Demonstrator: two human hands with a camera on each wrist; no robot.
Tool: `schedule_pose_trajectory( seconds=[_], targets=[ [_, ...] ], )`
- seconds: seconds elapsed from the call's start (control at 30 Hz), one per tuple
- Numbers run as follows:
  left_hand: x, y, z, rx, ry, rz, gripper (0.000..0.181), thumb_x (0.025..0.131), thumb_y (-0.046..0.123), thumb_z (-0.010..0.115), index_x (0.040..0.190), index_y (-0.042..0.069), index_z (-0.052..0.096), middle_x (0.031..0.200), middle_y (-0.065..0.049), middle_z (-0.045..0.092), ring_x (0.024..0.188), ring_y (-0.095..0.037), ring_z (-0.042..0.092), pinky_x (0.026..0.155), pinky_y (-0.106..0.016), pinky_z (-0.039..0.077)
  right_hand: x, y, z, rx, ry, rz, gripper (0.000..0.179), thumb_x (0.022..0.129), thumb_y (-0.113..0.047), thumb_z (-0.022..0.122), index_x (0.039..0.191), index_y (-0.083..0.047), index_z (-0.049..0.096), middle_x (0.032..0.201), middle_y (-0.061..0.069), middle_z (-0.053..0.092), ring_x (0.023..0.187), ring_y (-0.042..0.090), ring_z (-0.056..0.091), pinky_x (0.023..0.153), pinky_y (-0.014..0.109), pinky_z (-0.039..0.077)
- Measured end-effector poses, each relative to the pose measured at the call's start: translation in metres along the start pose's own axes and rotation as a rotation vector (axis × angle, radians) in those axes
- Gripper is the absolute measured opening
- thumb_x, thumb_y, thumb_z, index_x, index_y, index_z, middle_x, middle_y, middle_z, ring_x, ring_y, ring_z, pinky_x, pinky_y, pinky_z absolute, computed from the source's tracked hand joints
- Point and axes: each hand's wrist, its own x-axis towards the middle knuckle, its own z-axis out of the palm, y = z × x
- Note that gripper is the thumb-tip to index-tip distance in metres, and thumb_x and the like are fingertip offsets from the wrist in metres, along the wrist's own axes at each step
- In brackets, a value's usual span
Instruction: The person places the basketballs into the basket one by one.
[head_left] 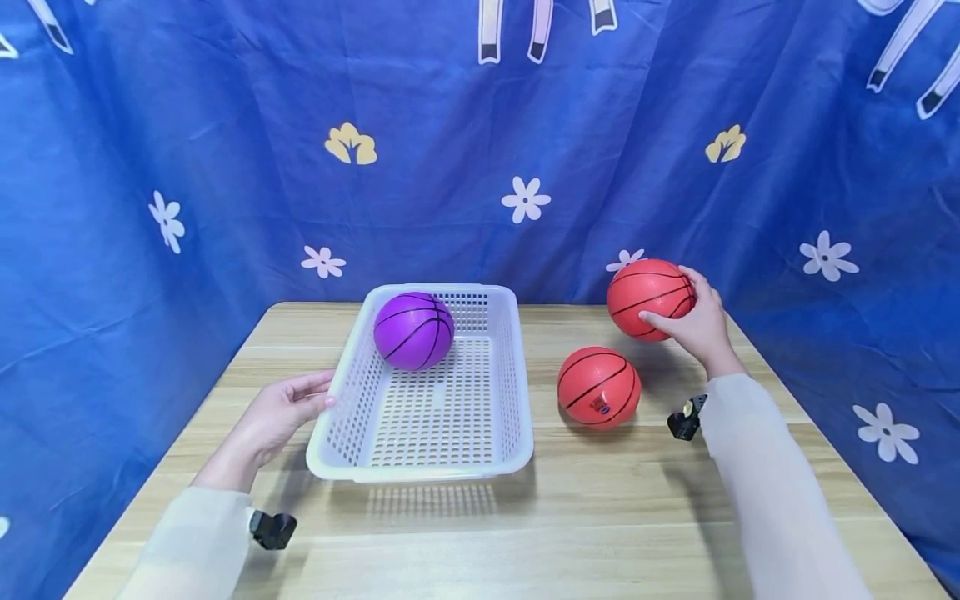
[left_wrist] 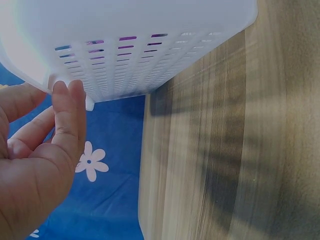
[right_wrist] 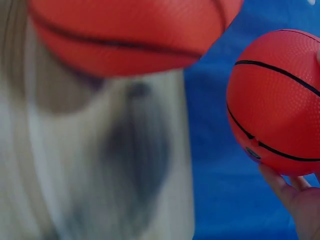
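Your left hand [head_left: 279,414] grips the white basket [head_left: 523,421] by its rim at 9 o'clock, fingers pinching the edge. Inside, the purple ball [head_left: 414,331] sits between 11 and 12 o'clock. At about 2 o'clock from the basket, your right hand [head_left: 696,327] has its fingers grasping one red ball [head_left: 647,293]; a second red ball [head_left: 599,387] rests on the surface [head_left: 615,517] at 3 o'clock.

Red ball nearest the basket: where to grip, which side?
I'd cup the red ball across its widest part, coming from above and the right: it's round with no visible handle, and the white basket sits close on its left.
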Motion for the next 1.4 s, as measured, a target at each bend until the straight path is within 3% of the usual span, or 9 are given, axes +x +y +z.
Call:
schedule_pose_trajectory(
  seconds=[0.37, 0.73, 1.0, 1.4],
  targets=[
    [0.000, 0.003, -0.002, 0.018, -0.004, -0.011, 0.056, 0.094, 0.008, 0.059, 0.139, -0.014, 0.034, 0.134, -0.035, 0.043, 0.097, -0.001, 0.059, 0.085, -0.018, 0.049, 0.011, -0.046, 0.026, 0.139, -0.038, -0.151, 0.091, 0.070, -0.033, 0.086, 0.145, -0.021, 0.037, 0.137, 0.013, 0.044, 0.120, 0.032, 0.044, 0.094, 0.054, 0.043],
    [0.000, 0.004, 0.000, 0.020, 0.006, -0.019, 0.056, 0.094, 0.009, 0.060, 0.139, -0.013, 0.035, 0.133, -0.035, 0.044, 0.098, -0.003, 0.059, 0.085, -0.019, 0.049, 0.002, -0.095, 0.058, 0.262, -0.172, -0.258, 0.090, 0.068, -0.026, 0.087, 0.144, -0.023, 0.038, 0.138, 0.008, 0.045, 0.118, 0.029, 0.045, 0.093, 0.050, 0.045],
    [0.000, 0.003, 0.000, 0.018, 0.013, -0.019, 0.056, 0.094, 0.008, 0.060, 0.139, -0.014, 0.036, 0.133, -0.035, 0.044, 0.096, -0.001, 0.058, 0.085, -0.018, 0.049, -0.011, -0.123, 0.078, 0.335, -0.268, -0.266, 0.088, 0.070, -0.026, 0.085, 0.144, -0.025, 0.037, 0.140, 0.007, 0.043, 0.120, 0.029, 0.044, 0.089, 0.049, 0.049],
    [-0.003, 0.002, 0.000, -0.003, 0.014, -0.017, 0.055, 0.093, 0.007, 0.061, 0.138, -0.014, 0.036, 0.132, -0.036, 0.044, 0.096, -0.001, 0.059, 0.085, -0.019, 0.049, -0.042, -0.164, 0.125, 0.449, -0.425, -0.386, 0.087, 0.068, -0.014, 0.085, 0.143, -0.021, 0.041, 0.137, 0.008, 0.046, 0.116, 0.025, 0.047, 0.092, 0.045, 0.047]
  ],
)
